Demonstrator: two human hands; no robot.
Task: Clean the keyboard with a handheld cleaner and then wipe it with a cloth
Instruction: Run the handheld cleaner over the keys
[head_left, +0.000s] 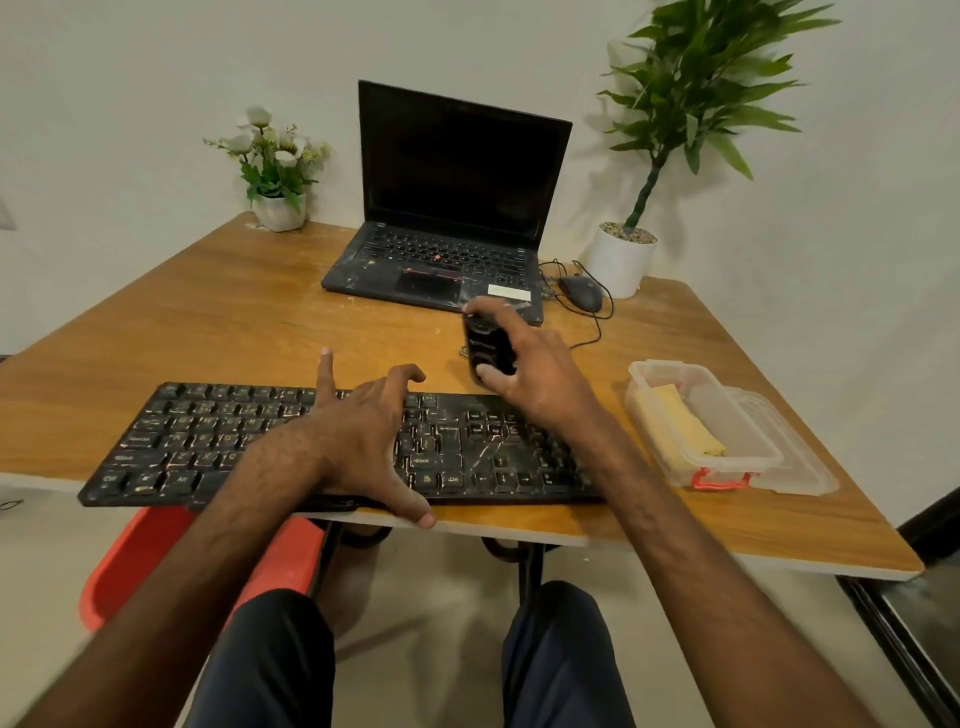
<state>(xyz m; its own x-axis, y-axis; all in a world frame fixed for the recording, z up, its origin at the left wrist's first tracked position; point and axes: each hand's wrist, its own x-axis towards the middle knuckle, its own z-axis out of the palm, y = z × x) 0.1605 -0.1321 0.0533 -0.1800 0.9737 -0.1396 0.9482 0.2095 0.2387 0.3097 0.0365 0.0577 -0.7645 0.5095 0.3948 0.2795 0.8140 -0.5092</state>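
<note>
A dusty black keyboard (197, 441) lies along the near edge of the wooden table (208, 312). My left hand (363, 431) spans its middle: the thumb hooks the front edge and the fingers reach over the back edge, with the index finger pointing up. My right hand (535, 374) grips a small black handheld cleaner (485, 345) just behind the keyboard's right end, fingers curled round it. A yellow cloth (675, 421) lies folded inside a clear plastic box (722, 467) to the right.
An open black laptop (447, 208) stands at the back centre, with a wired mouse (582, 293) to its right. A white flower pot (278, 208) sits back left and a tall potted plant (623, 260) back right. A red chair (156, 551) is below the table's left side.
</note>
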